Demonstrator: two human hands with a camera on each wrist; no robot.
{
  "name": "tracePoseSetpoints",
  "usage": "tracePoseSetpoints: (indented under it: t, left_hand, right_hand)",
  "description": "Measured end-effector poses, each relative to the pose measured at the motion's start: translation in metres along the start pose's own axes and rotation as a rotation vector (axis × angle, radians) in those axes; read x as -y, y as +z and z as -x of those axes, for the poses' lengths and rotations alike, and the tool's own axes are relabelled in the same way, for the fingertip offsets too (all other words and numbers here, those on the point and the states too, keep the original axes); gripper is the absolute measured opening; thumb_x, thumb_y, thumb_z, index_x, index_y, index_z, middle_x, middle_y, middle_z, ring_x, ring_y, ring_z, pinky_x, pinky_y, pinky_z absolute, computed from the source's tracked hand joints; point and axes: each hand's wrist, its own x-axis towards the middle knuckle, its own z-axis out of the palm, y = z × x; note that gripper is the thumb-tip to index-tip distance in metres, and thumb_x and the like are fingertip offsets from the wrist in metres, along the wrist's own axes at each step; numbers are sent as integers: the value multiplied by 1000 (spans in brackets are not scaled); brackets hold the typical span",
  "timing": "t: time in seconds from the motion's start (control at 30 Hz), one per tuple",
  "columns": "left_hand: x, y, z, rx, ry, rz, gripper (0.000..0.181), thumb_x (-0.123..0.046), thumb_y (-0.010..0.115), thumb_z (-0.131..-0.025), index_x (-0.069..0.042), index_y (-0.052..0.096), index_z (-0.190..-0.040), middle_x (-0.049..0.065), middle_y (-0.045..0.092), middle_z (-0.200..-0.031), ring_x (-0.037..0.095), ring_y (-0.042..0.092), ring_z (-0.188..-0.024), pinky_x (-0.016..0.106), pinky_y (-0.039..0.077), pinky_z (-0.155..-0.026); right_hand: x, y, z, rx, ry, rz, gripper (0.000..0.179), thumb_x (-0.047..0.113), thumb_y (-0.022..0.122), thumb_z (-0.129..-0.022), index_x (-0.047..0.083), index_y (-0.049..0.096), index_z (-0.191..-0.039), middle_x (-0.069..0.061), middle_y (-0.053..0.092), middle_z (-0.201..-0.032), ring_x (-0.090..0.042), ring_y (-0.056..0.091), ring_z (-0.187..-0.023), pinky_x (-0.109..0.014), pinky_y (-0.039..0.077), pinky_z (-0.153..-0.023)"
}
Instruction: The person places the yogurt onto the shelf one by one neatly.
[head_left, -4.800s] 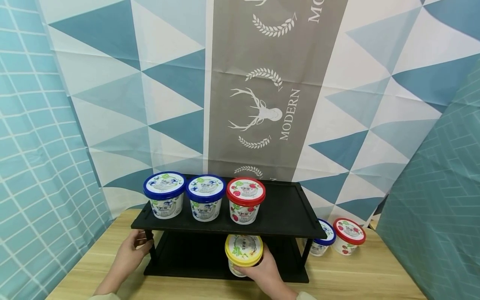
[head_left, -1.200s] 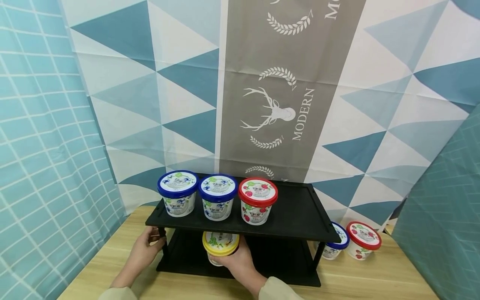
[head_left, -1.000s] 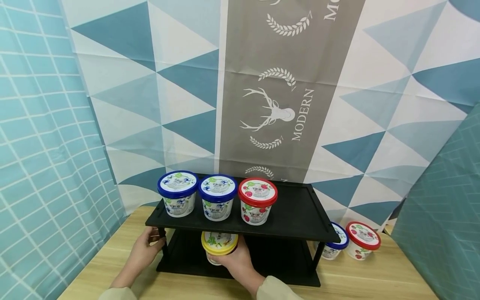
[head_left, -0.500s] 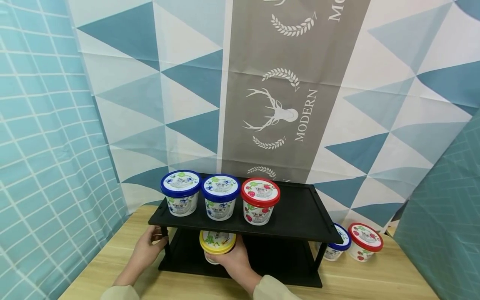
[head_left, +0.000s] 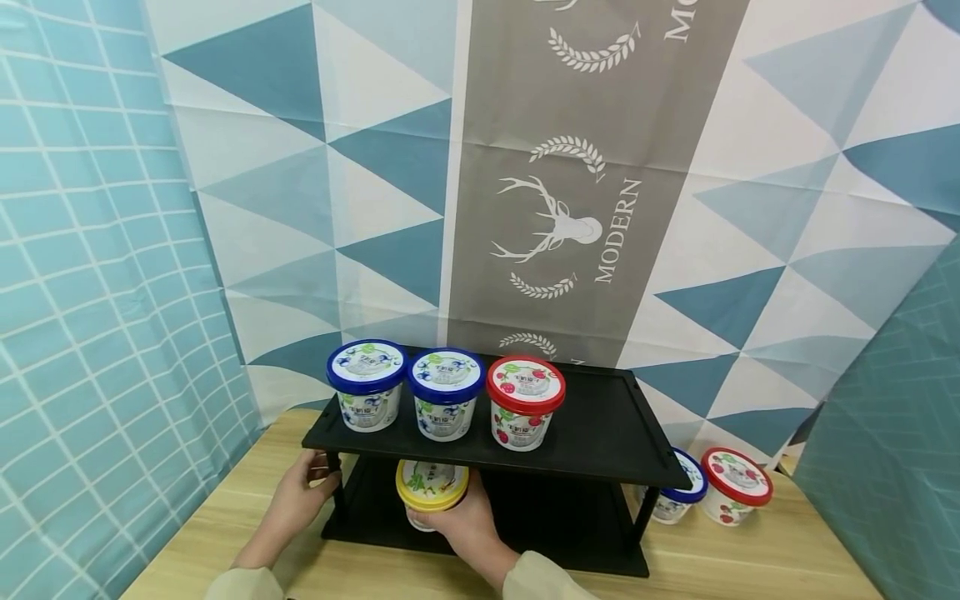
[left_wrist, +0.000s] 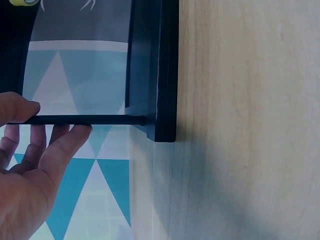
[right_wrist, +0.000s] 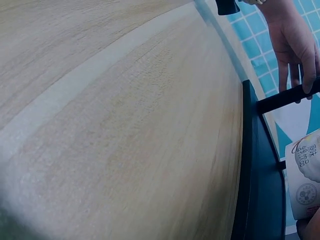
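Note:
My right hand (head_left: 471, 518) grips a yellow-lidded tub (head_left: 432, 485) from its right side, inside the lower tier (head_left: 540, 521) of a black two-tier rack. The upper tier hides the back of that tub's lid; in the right wrist view its white printed side (right_wrist: 304, 172) shows close over the lower tier. My left hand (head_left: 296, 493) holds the rack's front left post (left_wrist: 100, 120), thumb on one side and fingers on the other. On the upper tier (head_left: 600, 417) two blue-lidded tubs (head_left: 367, 383) (head_left: 447, 396) and a red-lidded tub (head_left: 525, 404) stand in a row from the left.
On the wooden table (head_left: 720, 558), right of the rack, stand another blue-lidded tub (head_left: 678, 492), partly behind the rack's right post (head_left: 645, 512), and another red-lidded tub (head_left: 735, 487). Patterned cloth (head_left: 390, 208) hangs behind, with tiled cloth (head_left: 90, 292) at the left.
My right hand has carried the yellow-lidded tub leftward along the lower tier, from right of its middle toward the left post. My left hand has stayed on the post while the head view shifted.

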Motion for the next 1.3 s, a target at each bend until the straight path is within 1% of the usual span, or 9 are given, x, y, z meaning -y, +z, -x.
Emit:
tracePoseSetpoints:
  t: [0.07, 0.3, 0.37, 0.57, 0.73, 0.97, 1.07, 1.2, 1.3]
  left_hand:
    - [0, 0, 0, -3, -2, -1, 34, -1, 56, -88, 0, 47, -121, 26, 58, -115, 38, 58, -104, 36, 51, -82]
    - [1, 0, 1, -8, 22, 0, 33, 0, 57, -88, 0, 47, -120, 27, 58, -115, 39, 58, -104, 39, 52, -82]
    - [2, 0, 0, -9, 12, -1, 33, 0, 56, -88, -1, 47, -120, 26, 58, -115, 38, 58, -104, 39, 52, -82]
    - [3, 0, 0, 8, -12, 15, 34, -1, 54, -89, 0, 45, -122, 27, 56, -117, 39, 57, -107, 43, 51, -86]
    - [4, 1, -2, 2, -2, 23, 34, 0, 55, -88, -1, 46, -121, 26, 57, -117, 39, 57, -106, 44, 50, -87]
    - [1, -1, 0, -10, 2, 17, 32, -1, 56, -89, 0, 48, -119, 26, 58, -115, 39, 58, -104, 42, 51, -85]
    - [1, -2, 1, -7, -2, 19, 32, -1, 57, -89, 1, 48, -119, 26, 58, -115, 39, 58, -104, 43, 51, -84]
    - [0, -1, 1, -3, -11, 20, 34, -2, 57, -89, -1, 48, -122, 25, 57, -117, 38, 58, -106, 40, 52, -83]
    - [-1, 0, 1, -6, -10, 22, 34, -1, 56, -89, -1, 47, -122, 25, 57, -117, 38, 58, -106, 40, 52, -83]
  right_hand:
    - [0, 1, 0, 8, -4, -3, 95, 34, 90, -56, 14, 39, -133, -4, 54, -124, -20, 54, -113, -42, 47, -99]
    - [-2, 5, -1, 14, -14, 0, 96, 37, 90, -55, 14, 38, -133, -3, 53, -124, -20, 54, -112, -42, 47, -98]
    - [-2, 6, -1, 15, -8, 0, 97, 39, 89, -55, 14, 38, -134, -3, 53, -124, -21, 54, -113, -43, 47, -99]
    - [-3, 12, -1, 19, 5, 6, 99, 40, 90, -54, 13, 38, -134, -3, 53, -125, -20, 54, -113, -42, 47, -98]
    - [-2, 16, 0, 20, 3, -2, 99, 38, 90, -53, 13, 38, -134, -3, 53, -125, -21, 54, -114, -41, 47, -98]
    - [2, 24, 0, 19, -5, 8, 97, 35, 91, -53, 13, 39, -133, -3, 54, -123, -21, 55, -112, -41, 48, -97]
    - [2, 27, 0, 26, -8, 10, 97, 34, 91, -53, 12, 39, -132, -3, 54, -123, -21, 55, -112, -41, 47, -97]
    - [1, 29, 0, 29, -8, 16, 97, 34, 91, -53, 12, 39, -132, -4, 54, -123, -22, 55, -113, -42, 47, -97]
    - [0, 30, 0, 33, -6, 23, 98, 35, 91, -54, 11, 38, -133, -5, 54, -124, -22, 54, -113, -43, 47, -97]
